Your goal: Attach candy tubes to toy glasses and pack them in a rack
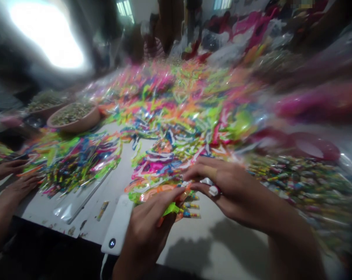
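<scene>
My left hand is closed around a few neon plastic pieces, among them a yellow-green one. Several small tubes with a printed pattern stick out to the right of its fingers. Just above and to the right, my right hand has its fingers curled together, the tips close to those of the left. A small white-ended piece shows between its fingers; its kind is unclear. Beyond both hands spreads a big heap of bright plastic pieces, blurred towards the back.
A white device with a small display and a cable lies left of my left hand. Patterned tubes are heaped at right, near a pink ring-shaped thing. Bowls stand at left. Another person's hands work at the left edge.
</scene>
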